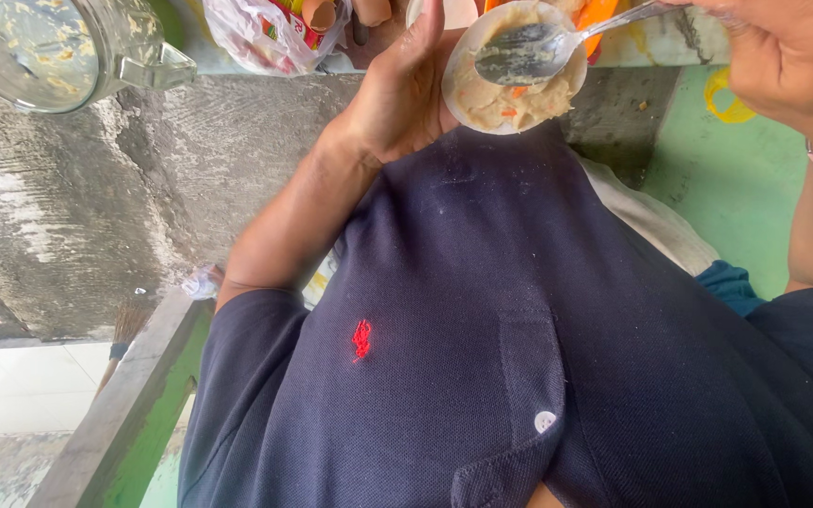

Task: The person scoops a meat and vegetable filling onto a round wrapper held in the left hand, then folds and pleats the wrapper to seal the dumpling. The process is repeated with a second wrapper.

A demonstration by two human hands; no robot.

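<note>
One round wrapper (519, 103) holds pale, orange-flecked filling (496, 99).

The left hand (397, 89) cradles a thin round white dough wrapper (510, 71) spread with pale filling flecked orange. The right hand (783, 56) holds a metal spoon (543, 47), its bowl resting on the filling. Below lies a navy polo shirt (519, 357). A clear plastic blender jug (58, 47) stands upper left on the grey concrete bench (143, 169).
</note>
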